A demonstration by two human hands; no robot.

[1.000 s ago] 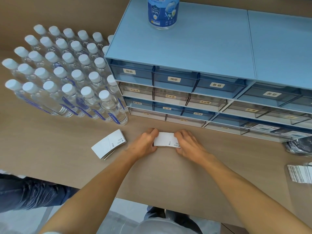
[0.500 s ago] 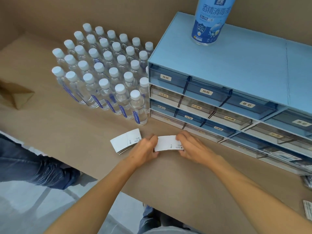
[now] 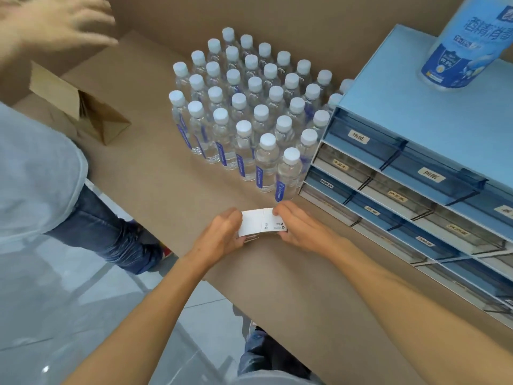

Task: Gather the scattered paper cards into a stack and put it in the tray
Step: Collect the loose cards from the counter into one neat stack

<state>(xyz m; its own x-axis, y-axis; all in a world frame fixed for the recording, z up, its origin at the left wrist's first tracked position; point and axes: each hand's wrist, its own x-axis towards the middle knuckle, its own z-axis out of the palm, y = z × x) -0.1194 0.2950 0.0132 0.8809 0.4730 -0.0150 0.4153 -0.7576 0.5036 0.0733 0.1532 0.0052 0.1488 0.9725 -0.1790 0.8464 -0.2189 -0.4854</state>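
A brown cardboard-covered table [image 3: 172,168] fills most of the view, w/ grey tiled floor below its near edge. Near the table's front edge, both of the person's hands hold one stack of white paper cards [image 3: 262,222] between them. The left hand [image 3: 222,234] grips the stack's left end, fingers curled around it; the right hand [image 3: 299,227] pinches the right end, thumb on top. The top card shows small printed marks near its lower right corner. The stack sits just in front of a block of clear water bottles [image 3: 249,115] w/ white caps, standing upright in tight rows. To the right, a blue drawer cabinet [image 3: 416,162] w/ labelled see-through drawers, touching the bottle block. A blue & white canister [image 3: 466,48] stands on the cabinet top. At left, a folded brown paper bag [image 3: 80,107] lies on the table. A 2nd person in a grey shirt & jeans stands at the left edge; their blurred hand [image 3: 55,20] is at top left, fingers spread.
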